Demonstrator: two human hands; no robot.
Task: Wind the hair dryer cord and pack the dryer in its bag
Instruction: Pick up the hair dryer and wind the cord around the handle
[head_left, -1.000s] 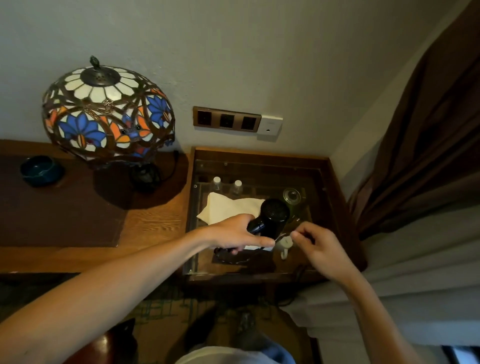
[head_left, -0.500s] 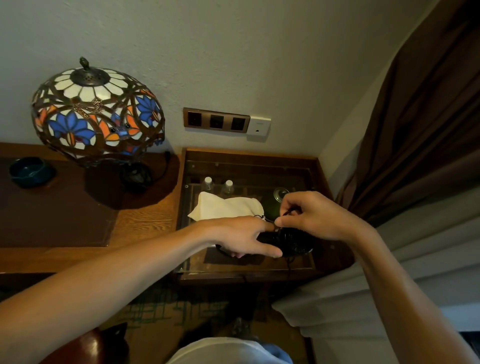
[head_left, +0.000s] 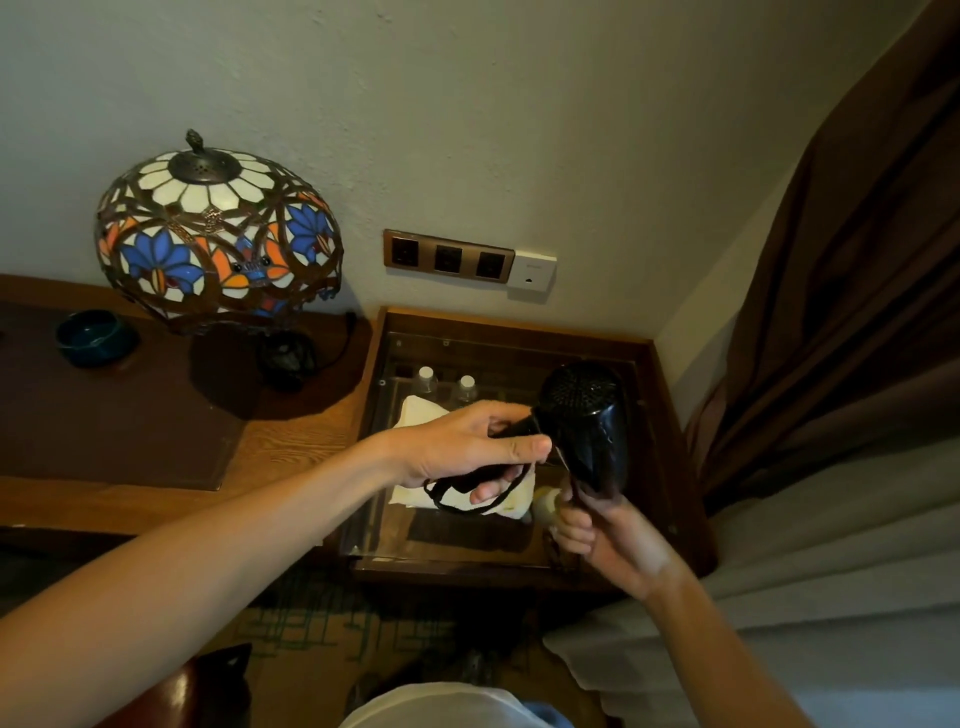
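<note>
1. The black hair dryer (head_left: 584, 421) is held up above the glass-topped side table (head_left: 670, 431), its vented rear end toward the camera.
2. The left hand (head_left: 467, 449) is wrapped around the dryer's handle, with loops of black cord (head_left: 457, 493) hanging beneath its fingers.
3. The right hand (head_left: 597, 525) is closed just below the dryer's body, apparently pinching the cord; the dim light blurs its exact hold.
4. A white cloth bag (head_left: 415, 410) lies on the glass behind the left hand.
</note>
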